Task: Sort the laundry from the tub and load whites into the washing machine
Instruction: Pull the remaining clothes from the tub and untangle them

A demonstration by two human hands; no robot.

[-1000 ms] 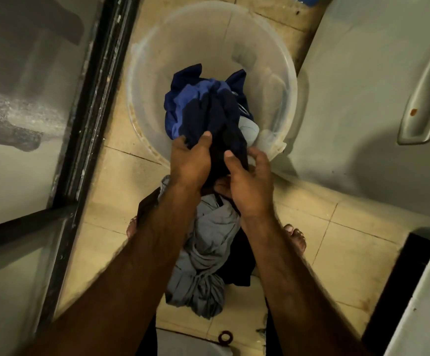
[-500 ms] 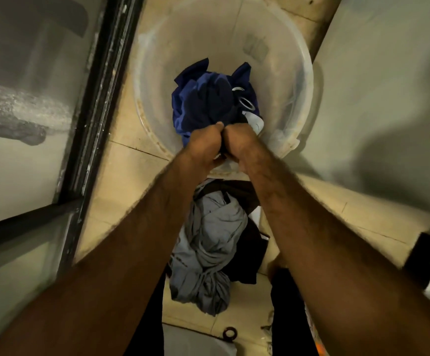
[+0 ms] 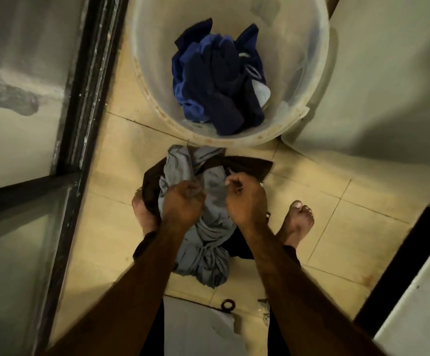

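Beside the black door frame (image 3: 85,98), the left hand (image 3: 183,201) hovers over the grey garment (image 3: 208,242) with its fingers curled, and the right hand (image 3: 244,199) is curled likewise. I cannot tell whether either grips cloth. The grey garment lies on the floor (image 3: 324,201), its long axis running from the tub (image 3: 234,140) toward the person. Blue clothes (image 3: 216,80) are heaped in the tub.

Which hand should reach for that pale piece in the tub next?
Probably the right hand: the pale piece sits on the right edge of the blue heap in the tub, straight ahead of it. The left hand would have to cross over.
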